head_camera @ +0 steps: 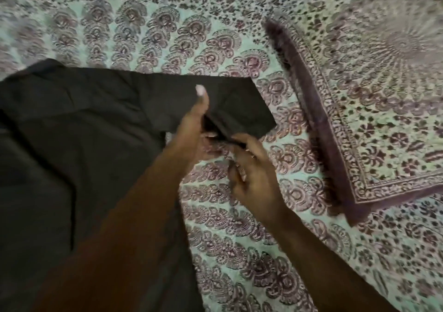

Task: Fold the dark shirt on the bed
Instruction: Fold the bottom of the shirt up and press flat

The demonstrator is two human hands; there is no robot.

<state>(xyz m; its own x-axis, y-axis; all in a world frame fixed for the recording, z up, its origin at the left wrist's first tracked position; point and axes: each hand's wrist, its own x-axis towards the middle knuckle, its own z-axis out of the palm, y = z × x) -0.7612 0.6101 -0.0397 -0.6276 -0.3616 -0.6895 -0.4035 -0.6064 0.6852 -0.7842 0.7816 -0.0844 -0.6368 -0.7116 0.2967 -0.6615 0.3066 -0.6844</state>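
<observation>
The dark shirt lies spread over the left half of the bed, its short sleeve reaching out to the right. My left hand pinches the sleeve near the underarm, thumb on top of the cloth. My right hand grips the sleeve's lower edge from below, fingers curled around the fabric. The two hands sit close together at the sleeve. My left forearm covers part of the shirt's body.
A patterned green and maroon bedsheet covers the bed. A matching pillow with a dark purple border lies at the right, a short way from the sleeve's tip.
</observation>
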